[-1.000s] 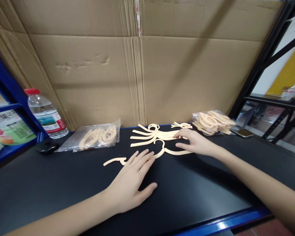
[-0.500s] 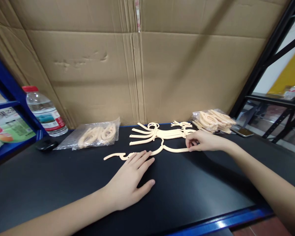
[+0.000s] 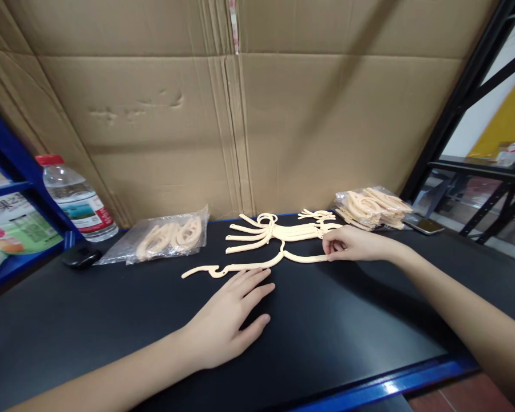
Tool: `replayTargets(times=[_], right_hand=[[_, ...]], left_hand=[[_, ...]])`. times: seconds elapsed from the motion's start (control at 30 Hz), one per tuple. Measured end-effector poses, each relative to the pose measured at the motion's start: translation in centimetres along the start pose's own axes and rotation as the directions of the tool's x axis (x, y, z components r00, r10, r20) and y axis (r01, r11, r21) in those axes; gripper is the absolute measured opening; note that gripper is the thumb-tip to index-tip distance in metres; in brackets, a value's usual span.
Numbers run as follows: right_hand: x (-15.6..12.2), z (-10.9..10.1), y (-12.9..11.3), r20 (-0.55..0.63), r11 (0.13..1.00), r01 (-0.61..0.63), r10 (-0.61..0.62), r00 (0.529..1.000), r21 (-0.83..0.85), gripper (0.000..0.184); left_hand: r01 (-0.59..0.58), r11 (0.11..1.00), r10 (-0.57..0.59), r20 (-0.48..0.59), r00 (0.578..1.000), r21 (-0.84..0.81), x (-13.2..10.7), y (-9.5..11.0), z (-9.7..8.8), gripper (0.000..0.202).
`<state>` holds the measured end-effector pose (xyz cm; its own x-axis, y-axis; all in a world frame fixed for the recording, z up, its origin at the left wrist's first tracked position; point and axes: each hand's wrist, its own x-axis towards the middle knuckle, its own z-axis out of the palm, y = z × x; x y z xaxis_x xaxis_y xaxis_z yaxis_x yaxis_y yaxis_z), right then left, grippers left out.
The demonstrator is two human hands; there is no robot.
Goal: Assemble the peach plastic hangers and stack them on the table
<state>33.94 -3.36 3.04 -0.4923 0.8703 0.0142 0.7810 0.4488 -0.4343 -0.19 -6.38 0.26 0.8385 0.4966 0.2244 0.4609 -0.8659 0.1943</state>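
A beige folding clothes hanger (image 3: pixel 304 259) lies spread on the black tabletop, its two arms meeting at the middle. My right hand (image 3: pixel 352 243) is closed in a pinch on the right arm's end, which its fingers partly hide. My left hand (image 3: pixel 229 315) lies open with fingers spread, just in front of the left arm; whether the fingertips touch it I cannot tell. A piece with a hooked notch (image 3: pixel 214 272) extends from that arm's left end. Right behind lies a row of stacked beige hangers (image 3: pixel 298 232), with several arms fanned out to the left.
A clear bag of beige parts (image 3: pixel 171 237) lies at the back left, another bagged pile (image 3: pixel 369 209) at the back right beside a phone (image 3: pixel 427 225). At left stand a water bottle (image 3: pixel 79 197) and a black mouse-like object (image 3: pixel 81 256). Cardboard (image 3: pixel 154 114) walls the back.
My left hand has drawn back slightly toward me, uncovering more of the hanger's left arm. My right hand keeps its pinch on the other end. The view has shifted a little.
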Motion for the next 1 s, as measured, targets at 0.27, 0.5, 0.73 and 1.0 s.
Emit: replayTargets(times=[0.27, 0.5, 0.73, 1.0], right_hand=[[-0.03, 0.1, -0.09, -0.007, 1.0, -0.009, 0.009, 1.0, 0.003, 0.01], [0.1, 0.29, 0.08, -0.018, 1.0, -0.018, 0.018, 1.0, 0.016, 0.012], [0.14, 0.27, -0.01, -0.018, 1.0, -0.012, 0.012, 1.0, 0.015, 0.012], [0.1, 0.09, -0.34, -0.008, 1.0, -0.027, 0.027, 1.0, 0.006, 0.014]], left_hand=[[0.026, 1.0, -0.026, 0.009, 1.0, 0.014, 0.01, 0.02, 0.03, 0.043], [0.034, 0.999, -0.034, 0.009, 0.999, -0.017, -0.03, -0.02, -0.01, 0.044], [0.049, 0.999, -0.049, 0.045, 0.998, -0.01, 0.06, -0.02, -0.14, 0.042], [0.057, 0.998, -0.057, 0.08, 0.995, -0.007, 0.07, 0.04, -0.3, 0.041]])
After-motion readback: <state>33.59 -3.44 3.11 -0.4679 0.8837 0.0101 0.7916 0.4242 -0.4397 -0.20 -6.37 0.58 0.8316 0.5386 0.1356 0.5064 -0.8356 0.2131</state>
